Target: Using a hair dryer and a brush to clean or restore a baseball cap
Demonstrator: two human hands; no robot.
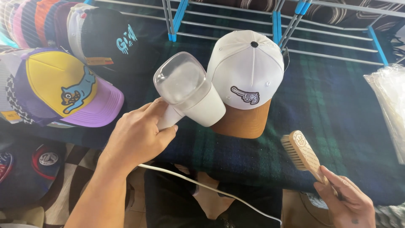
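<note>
One head-worn camera looks steeply down from close above a plaid-covered table (337, 126). It faces forward toward a metal rack (295, 25) at the far edge.

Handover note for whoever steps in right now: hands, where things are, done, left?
Left hand: gripping the handle of the white steamer, its head against the white cap with the brown brim.
Right hand: holding the wooden brush, bristles off the cap.
Cap sits on the dark plaid cloth; steamer cord trails down below the hand.
Done: nothing visibly finished.
Left: steam and brush the cap, by the look of it.
</note>
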